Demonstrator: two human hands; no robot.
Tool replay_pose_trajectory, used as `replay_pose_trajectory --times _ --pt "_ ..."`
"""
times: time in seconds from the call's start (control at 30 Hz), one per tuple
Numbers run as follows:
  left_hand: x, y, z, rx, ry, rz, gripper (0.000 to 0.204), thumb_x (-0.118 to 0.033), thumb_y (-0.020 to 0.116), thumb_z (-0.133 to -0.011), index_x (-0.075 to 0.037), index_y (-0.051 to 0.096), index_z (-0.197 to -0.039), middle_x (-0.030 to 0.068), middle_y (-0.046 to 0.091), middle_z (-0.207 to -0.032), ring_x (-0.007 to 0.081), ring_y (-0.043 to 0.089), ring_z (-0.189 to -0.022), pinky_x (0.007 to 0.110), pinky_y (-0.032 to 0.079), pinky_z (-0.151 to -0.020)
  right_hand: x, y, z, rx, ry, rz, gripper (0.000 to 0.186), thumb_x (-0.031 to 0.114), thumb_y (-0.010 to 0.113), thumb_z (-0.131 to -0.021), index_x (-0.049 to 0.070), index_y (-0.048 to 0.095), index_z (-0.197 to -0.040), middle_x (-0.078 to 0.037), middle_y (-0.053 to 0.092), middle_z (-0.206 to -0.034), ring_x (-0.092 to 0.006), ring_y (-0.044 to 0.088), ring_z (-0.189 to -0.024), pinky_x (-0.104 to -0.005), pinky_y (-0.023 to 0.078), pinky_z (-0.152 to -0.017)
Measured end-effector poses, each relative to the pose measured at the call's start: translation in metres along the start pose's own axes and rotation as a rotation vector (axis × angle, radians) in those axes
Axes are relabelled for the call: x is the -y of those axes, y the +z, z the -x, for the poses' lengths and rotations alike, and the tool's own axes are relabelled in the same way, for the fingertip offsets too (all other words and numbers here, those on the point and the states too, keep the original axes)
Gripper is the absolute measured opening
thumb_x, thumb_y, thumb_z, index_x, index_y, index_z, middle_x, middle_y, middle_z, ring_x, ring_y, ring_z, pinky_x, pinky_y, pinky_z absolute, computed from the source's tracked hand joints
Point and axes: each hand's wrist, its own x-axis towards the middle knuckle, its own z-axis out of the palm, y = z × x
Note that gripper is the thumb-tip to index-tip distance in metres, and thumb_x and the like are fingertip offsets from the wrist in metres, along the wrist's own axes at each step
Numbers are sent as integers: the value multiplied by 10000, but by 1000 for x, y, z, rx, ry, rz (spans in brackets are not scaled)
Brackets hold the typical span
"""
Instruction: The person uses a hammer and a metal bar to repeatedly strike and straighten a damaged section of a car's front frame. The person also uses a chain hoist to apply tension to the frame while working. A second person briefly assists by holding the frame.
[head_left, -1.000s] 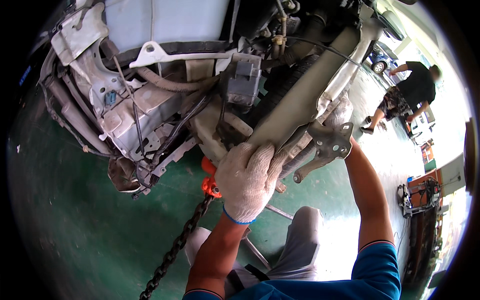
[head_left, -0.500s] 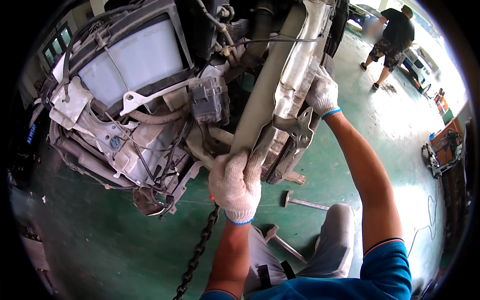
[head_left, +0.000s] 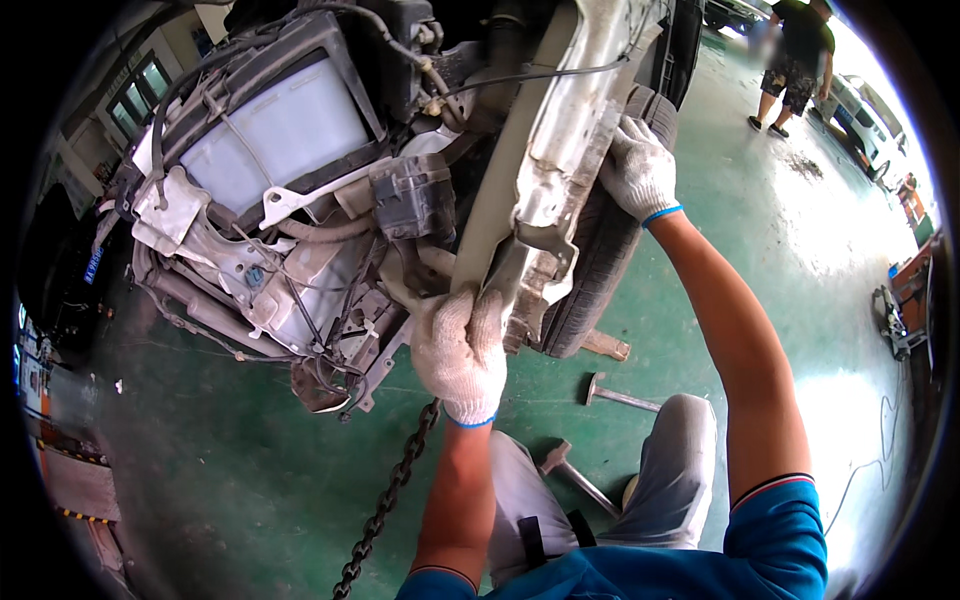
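Note:
Both my hands wear white knit gloves with blue cuffs. My left hand (head_left: 458,350) is closed round the near end of a long, dented beige metal body panel (head_left: 545,185) on the stripped front of a car. My right hand (head_left: 640,172) is curled over the panel's right edge, its fingertips partly hidden, close to the tyre (head_left: 592,285). Bent silver sheet metal runs along the panel's right side, with a torn flange at its near end. To the left of the panel sits a black plastic box (head_left: 412,195). A dark heavy chain (head_left: 395,480) hangs below my left hand.
One hammer (head_left: 575,475) lies between my legs, another hammer (head_left: 620,398) beyond my right knee. Near the tyre is a wood block (head_left: 606,345). A pale flat panel in a black frame (head_left: 275,135) stands at left. A person (head_left: 800,60) and a car (head_left: 865,125) are far right.
The panel's near end and torn flange have swung left, away from the tyre, exposing more tread. Both hands stay on the panel. My view has shifted slightly, and the far person has turned.

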Motion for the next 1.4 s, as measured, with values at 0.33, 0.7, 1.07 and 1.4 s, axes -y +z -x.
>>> replay_pose_trajectory --times 0.33,0.7,1.07,1.4 --pt "-78 2 -1 44 -85 133 350 -200 761 -934 25 662 -1183 141 703 -1007 249 675 -957 384 538 -855 -2 -1 0 -16 25 -80 198 273 689 -907 126 728 -1034 -78 675 -1043 -306 639 -1045 -437 542 -882" --pt "-84 56 -16 -27 -467 123 237 -226 650 -1036 4 696 -1073 29 673 -825 106 608 -661 283 499 -607 -14 1 4 -66 19 -205 178 248 691 -874 98 714 -967 -94 669 -1016 -306 645 -1027 -423 531 -910" --pt "-118 77 -18 -218 -423 82 328 -270 564 -1052 16 610 -1204 97 649 -1081 154 612 -818 290 516 -723 -27 7 9 -201 -24 -357 178 205 724 -800 67 677 -902 -105 642 -953 -314 650 -994 -444 541 -887" --pt "-117 73 -52 -250 -205 -316 327 -284 576 -1047 23 688 -1043 66 645 -937 165 611 -877 291 506 -829 -38 11 14 -139 3 -423 219 201 726 -826 72 671 -993 -109 643 -1069 -325 626 -1090 -451 525 -935"
